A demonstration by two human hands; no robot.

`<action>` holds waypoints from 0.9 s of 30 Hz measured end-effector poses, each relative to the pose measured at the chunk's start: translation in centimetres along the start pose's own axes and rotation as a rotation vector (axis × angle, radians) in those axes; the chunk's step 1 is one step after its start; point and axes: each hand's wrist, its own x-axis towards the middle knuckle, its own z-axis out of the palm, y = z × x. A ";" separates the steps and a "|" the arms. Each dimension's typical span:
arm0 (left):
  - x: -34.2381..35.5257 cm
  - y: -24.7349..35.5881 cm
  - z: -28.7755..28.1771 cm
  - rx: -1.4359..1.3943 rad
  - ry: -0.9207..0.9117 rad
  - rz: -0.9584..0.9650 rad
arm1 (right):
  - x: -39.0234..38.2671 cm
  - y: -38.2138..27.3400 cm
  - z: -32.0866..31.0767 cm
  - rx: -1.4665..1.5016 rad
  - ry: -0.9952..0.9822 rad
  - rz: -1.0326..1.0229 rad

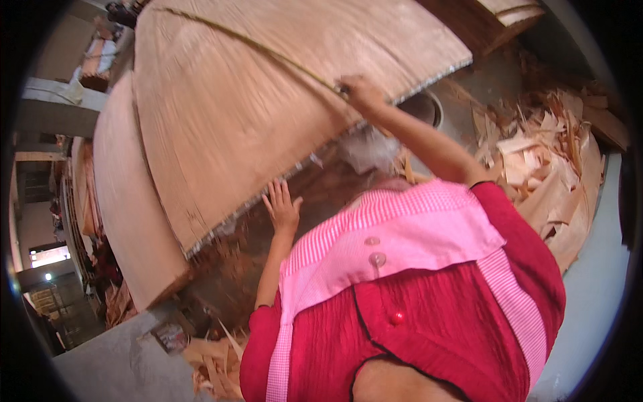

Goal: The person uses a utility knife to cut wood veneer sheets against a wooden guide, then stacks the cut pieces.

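A broad stack of thin tan wood veneer sheets (221, 127) lies in front of me, its edge running slantwise toward the upper right. My right hand (364, 94) is closed round the near end of a long, thin yellowish stick (268, 51). The stick slants away over the top sheet toward the far left. Beside the near edge of the stack is my left hand (283, 209), fingers spread, its fingertips at the edge. Nothing shows in that hand.
Another veneer stack (124, 194) stands close on the left. Torn veneer scraps (536, 161) are heaped at the right, and more scraps (214, 362) lie on the floor at the lower left. Crumpled clear plastic (368, 149) sits under the stack's near edge, by a round container (423, 109).
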 end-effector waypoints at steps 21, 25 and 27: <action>12.8 24.0 -6.6 -1.609 0.180 -0.900 | -2.1 11.3 -19.6 0.825 -0.864 0.623; 15.5 32.4 -7.9 -1.713 0.223 -0.636 | 0.9 7.9 -18.6 1.099 -0.977 0.496; 15.2 32.5 -7.4 -1.425 0.274 -0.453 | 1.1 8.0 -17.8 1.133 -0.980 0.595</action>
